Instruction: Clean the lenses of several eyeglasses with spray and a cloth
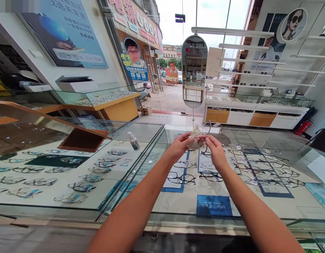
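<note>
Over the glass counter, my left hand (179, 147) is closed on a pale cream cloth (196, 135), pinched up to a peak. Just to its right, my right hand (215, 147) grips a pair of thin-rimmed eyeglasses (206, 128) by the frame. One round lens stands up above the fingers, and the other sits lower, beside the cloth. Cloth and glasses meet between the two hands; how far the cloth wraps the lens is hidden by the fingers. Beneath the glass lie rows of spectacle frames (211, 175).
A white spray bottle (134, 141) stands on the counter to the left. Behind it leans a wood-framed tabletop mirror (82, 138). An oval standing mirror (195, 70) rises beyond the counter. Glass display cases (109, 100) line the left, and a blue card (214, 206) lies inside the near case.
</note>
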Action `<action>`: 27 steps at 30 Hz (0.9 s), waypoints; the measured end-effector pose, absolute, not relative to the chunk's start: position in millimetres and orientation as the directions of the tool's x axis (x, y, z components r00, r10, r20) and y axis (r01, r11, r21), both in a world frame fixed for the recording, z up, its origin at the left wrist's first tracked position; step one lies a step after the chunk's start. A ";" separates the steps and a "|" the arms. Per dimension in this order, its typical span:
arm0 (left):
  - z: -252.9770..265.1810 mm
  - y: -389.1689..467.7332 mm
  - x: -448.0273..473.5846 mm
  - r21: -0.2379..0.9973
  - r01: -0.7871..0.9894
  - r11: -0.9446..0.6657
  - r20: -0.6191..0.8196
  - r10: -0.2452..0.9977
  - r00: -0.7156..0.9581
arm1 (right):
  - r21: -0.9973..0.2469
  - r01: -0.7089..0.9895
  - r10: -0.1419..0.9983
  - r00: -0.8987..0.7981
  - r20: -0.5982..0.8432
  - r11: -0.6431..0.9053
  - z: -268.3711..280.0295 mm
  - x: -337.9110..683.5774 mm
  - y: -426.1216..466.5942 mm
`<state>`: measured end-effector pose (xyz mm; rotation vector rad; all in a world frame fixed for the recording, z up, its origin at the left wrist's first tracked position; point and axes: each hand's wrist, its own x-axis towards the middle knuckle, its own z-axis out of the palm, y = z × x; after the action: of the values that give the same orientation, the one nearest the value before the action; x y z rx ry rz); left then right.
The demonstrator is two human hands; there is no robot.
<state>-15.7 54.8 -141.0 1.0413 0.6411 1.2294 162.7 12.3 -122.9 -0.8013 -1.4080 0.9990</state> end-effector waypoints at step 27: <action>-139.0 50.8 -12.8 0.949 -0.300 -0.095 0.164 0.963 0.214 | -0.950 -0.114 0.955 -0.030 0.296 0.291 -120.9 166.2 13.9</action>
<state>-12.8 50.8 -139.0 1.1874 0.7565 1.2488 166.2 13.9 -120.9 -0.8884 -1.2893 1.0687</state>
